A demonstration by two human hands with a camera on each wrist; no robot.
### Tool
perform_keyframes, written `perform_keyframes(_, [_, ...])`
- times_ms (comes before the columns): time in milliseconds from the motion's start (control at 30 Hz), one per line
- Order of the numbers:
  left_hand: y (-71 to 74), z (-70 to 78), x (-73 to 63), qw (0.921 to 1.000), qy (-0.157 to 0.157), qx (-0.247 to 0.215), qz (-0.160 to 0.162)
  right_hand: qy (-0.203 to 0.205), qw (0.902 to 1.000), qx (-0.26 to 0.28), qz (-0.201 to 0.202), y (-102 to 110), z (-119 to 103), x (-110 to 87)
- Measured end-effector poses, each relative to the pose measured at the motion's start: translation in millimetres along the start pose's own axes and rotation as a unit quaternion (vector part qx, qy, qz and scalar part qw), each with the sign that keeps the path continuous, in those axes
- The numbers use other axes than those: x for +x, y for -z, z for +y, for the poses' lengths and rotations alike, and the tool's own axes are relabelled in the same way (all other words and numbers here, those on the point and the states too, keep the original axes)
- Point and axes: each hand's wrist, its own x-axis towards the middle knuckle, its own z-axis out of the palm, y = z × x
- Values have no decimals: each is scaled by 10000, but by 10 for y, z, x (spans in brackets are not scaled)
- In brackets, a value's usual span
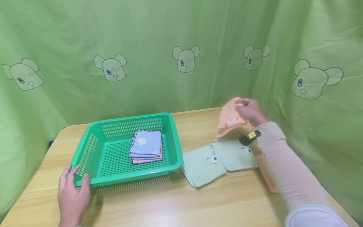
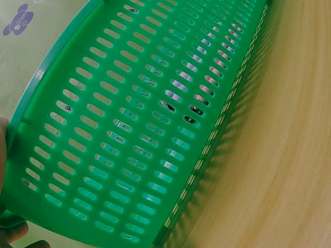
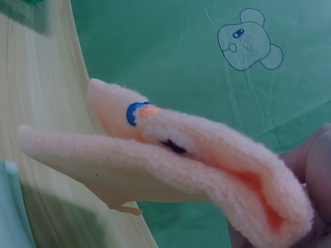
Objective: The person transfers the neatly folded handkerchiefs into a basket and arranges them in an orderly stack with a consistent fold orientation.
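One cloth stack [image 1: 146,146] in basket [image 1: 130,176], so kinda partway, probably. Remaining toward right edge of surface [image 1: 136,208]: green cloths [image 1: 202,165], spare peach cloth [image 1: 266,174]. Pinching peach cloth [image 1: 229,115] by far edge with right hand [image 1: 250,112], left hand [image 1: 72,195] spread at basket's near-left corner.

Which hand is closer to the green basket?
Left. The left hand holds the green basket at its near left corner; the right hand is off beyond its right side, holding an orange cloth.
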Motion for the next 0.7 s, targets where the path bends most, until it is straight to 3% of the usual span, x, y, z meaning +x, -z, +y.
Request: perform_keyframes(700, [8,-4,-3,9999,77,-62,-29,177,9988,455,62,-390,-221,12])
